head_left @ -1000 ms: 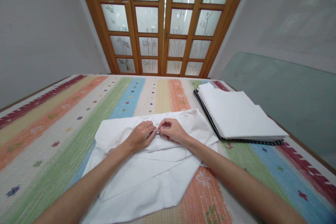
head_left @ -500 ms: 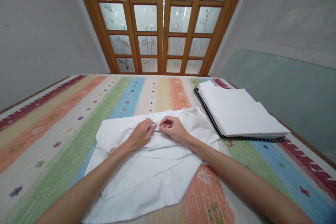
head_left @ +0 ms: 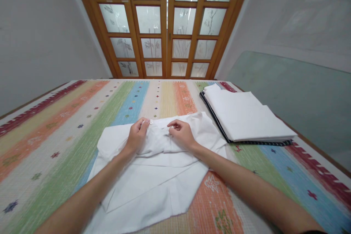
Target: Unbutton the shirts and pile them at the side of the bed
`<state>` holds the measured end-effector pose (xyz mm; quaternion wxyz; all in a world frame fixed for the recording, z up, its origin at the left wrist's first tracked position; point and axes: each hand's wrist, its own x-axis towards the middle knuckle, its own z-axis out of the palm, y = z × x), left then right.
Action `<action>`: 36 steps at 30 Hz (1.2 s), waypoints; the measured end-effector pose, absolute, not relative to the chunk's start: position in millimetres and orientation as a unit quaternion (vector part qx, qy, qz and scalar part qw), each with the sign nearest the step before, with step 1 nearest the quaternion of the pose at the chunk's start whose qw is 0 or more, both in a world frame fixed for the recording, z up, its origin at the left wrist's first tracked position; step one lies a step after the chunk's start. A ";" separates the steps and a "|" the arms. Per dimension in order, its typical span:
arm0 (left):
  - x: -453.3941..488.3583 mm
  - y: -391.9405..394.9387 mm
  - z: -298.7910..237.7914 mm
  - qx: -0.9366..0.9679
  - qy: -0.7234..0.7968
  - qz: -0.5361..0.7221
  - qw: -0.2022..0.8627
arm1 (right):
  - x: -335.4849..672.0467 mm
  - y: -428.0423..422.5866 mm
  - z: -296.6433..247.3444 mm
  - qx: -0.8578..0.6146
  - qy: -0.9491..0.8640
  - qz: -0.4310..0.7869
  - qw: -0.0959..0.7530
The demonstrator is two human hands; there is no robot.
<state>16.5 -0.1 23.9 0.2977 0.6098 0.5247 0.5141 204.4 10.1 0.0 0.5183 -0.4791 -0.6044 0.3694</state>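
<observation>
A white cloth garment (head_left: 153, 186) lies spread and creased before me, its upper edge bunched between my hands. My left hand (head_left: 138, 135) grips the left part of that edge, thumb uppermost. Just beyond the thumb tip shows a small white button (head_left: 151, 122). The fingers of my right hand (head_left: 181, 133) are pinched on the cloth on the other side, near a short slit that looks like a buttonhole. What exactly lies between the right fingertips is partly hidden.
A stack of folded white cloth (head_left: 244, 115) rests on a folded black piece with white stitching (head_left: 219, 124) at the right. Beneath everything is a striped, colourful cover (head_left: 63, 146). Wooden glazed doors (head_left: 166, 25) stand beyond the far edge, and a greenish panel (head_left: 287, 91) rises at the right.
My hands were close together at the upper edge. Now my left hand has moved left and slightly away from me, and the button shows. My right hand stays almost in place.
</observation>
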 end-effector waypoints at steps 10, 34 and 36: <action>-11.6 20.7 71.4 0.456 0.457 0.715 0.269 | 247.6 46.4 55.1 -0.472 -0.351 0.338 0.735; -89.1 -96.0 42.8 0.753 0.656 0.046 -0.014 | 278.3 -57.7 62.3 -0.369 -0.926 0.077 0.009; -96.1 -101.7 42.6 0.732 0.680 0.021 -0.021 | 283.6 -52.7 66.1 -0.387 -0.918 0.061 0.056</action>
